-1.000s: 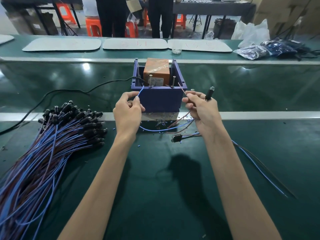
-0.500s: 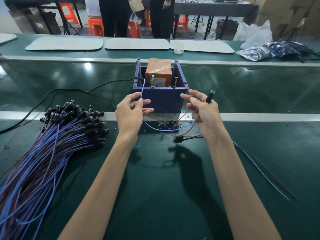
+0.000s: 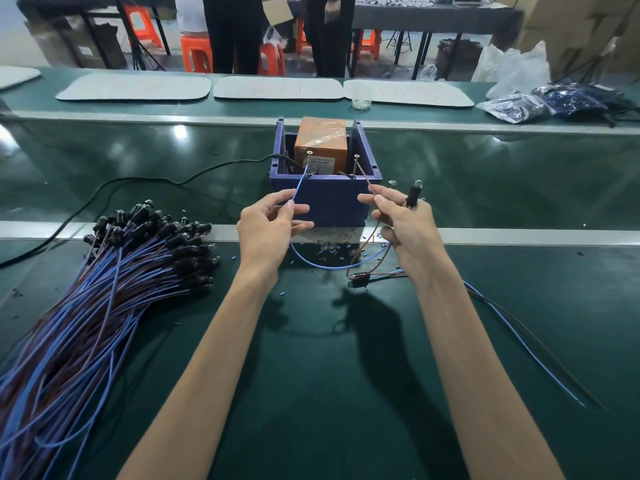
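At frame centre the blue wire (image 3: 299,188) and brown wire (image 3: 363,174) ran up to the posts inside the blue box (image 3: 332,202). The left hand (image 3: 268,230) pinched the blue one, and the right hand (image 3: 403,223) pinched the brown one and gripped a black lamp (image 3: 414,195). A tremor could likely slip a tip off its post.

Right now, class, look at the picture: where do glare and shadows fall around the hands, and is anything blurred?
Head view: light glares off the glossy belt left of the blue box; the left hand and right hand throw dark shadows on the green mat nearer the camera; the hands and the blue wire look sharp.
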### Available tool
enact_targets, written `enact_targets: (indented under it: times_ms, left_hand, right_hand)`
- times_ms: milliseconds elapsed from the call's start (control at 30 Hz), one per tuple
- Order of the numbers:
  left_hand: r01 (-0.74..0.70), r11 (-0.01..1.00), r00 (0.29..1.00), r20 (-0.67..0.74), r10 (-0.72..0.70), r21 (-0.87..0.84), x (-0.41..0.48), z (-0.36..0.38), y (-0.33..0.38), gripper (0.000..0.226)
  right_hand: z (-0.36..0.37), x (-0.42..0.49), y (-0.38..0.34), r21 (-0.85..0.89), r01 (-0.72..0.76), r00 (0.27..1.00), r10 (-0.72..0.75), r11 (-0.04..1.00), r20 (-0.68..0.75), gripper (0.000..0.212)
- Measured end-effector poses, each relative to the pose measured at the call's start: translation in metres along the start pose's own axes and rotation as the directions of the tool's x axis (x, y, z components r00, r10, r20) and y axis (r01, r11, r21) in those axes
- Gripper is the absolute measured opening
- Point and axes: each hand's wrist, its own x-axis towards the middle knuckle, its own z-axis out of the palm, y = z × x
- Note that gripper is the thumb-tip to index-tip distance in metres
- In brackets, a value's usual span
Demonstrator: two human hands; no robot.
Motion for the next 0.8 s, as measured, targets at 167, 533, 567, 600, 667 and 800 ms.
enact_targets:
  times_ms: [167, 533, 567, 600, 667, 800]
  left_hand:
    - [-0.001, 1.000, 1.000, 0.012, 0.001, 0.003, -0.0015, 0.0005, 0.0018, 0.022]
    - [-0.012, 0.999, 0.999, 0.031, 0.011, 0.030, -0.0074, 0.0052, 0.0062, 0.022]
    - [-0.012, 0.999, 0.999, 0.031, 0.011, 0.034, -0.0074, 0.0054, 0.0064, 0.022]
    - [-0.011, 0.999, 0.999, 0.032, 0.010, 0.036, -0.0076, 0.0057, 0.0066, 0.022]
    - [-0.010, 0.999, 0.999, 0.033, 0.009, 0.039, -0.0081, 0.0055, 0.0073, 0.023]
    - [-0.018, 0.998, 0.999, 0.039, 0.016, 0.053, -0.0086, 0.0052, 0.0079, 0.024]
  right_hand:
    - [0.0012, 0.0001, 0.0001, -0.039, -0.008, 1.000, 0.008, 0.999, 0.000, 0.024]
    - [0.0003, -0.0025, -0.0067, -0.093, -0.038, 0.999, 0.036, 0.995, -0.023, 0.025]
    - [0.0003, -0.0028, -0.0070, -0.099, -0.038, 0.999, 0.036, 0.994, -0.022, 0.025]
    - [0.0003, -0.0033, -0.0075, -0.104, -0.039, 0.999, 0.037, 0.994, -0.021, 0.025]
    - [0.0003, -0.0037, -0.0082, -0.109, -0.036, 0.999, 0.034, 0.993, -0.016, 0.025]
    - [0.0013, -0.0045, -0.0083, -0.106, -0.017, 1.000, 0.016, 0.994, -0.012, 0.026]
